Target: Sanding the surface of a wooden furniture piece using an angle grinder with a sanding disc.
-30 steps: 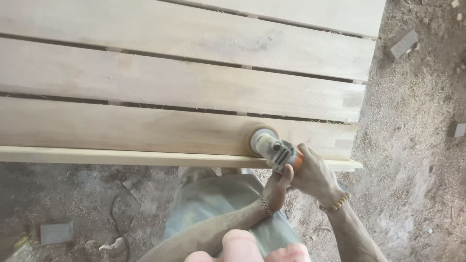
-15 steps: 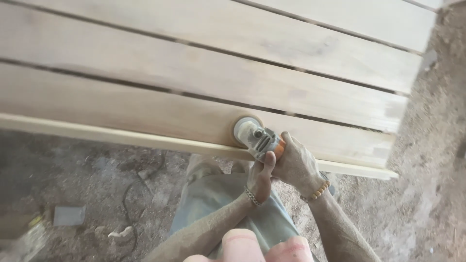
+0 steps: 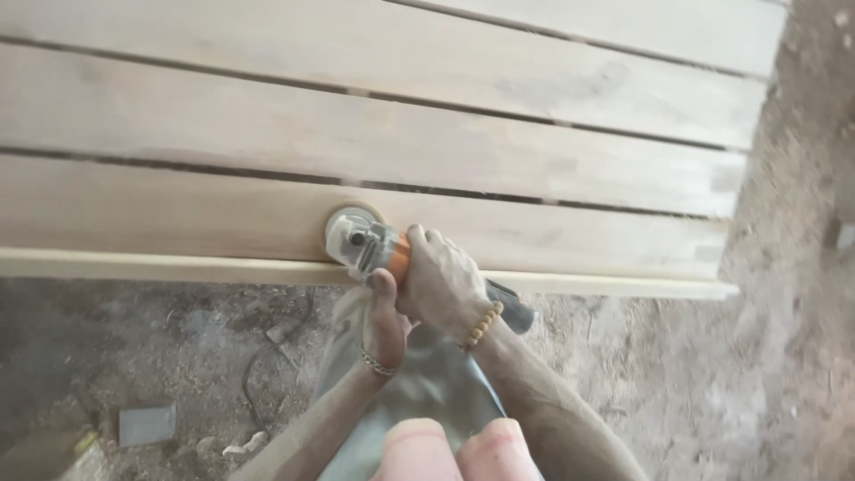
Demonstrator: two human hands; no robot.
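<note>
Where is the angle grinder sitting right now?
In the head view the angle grinder sits left of centre on the nearest plank, by its front edge, gripped by the right hand and left hand.

**Around the bench**

A black cord (image 3: 267, 374) snakes over the dusty ground (image 3: 712, 392) below the boards. A flat grey block (image 3: 147, 424) lies at lower left, with a pale scrap (image 3: 245, 443) just beside it. Another grey block (image 3: 842, 235) sits at the right edge, well apart.
</note>
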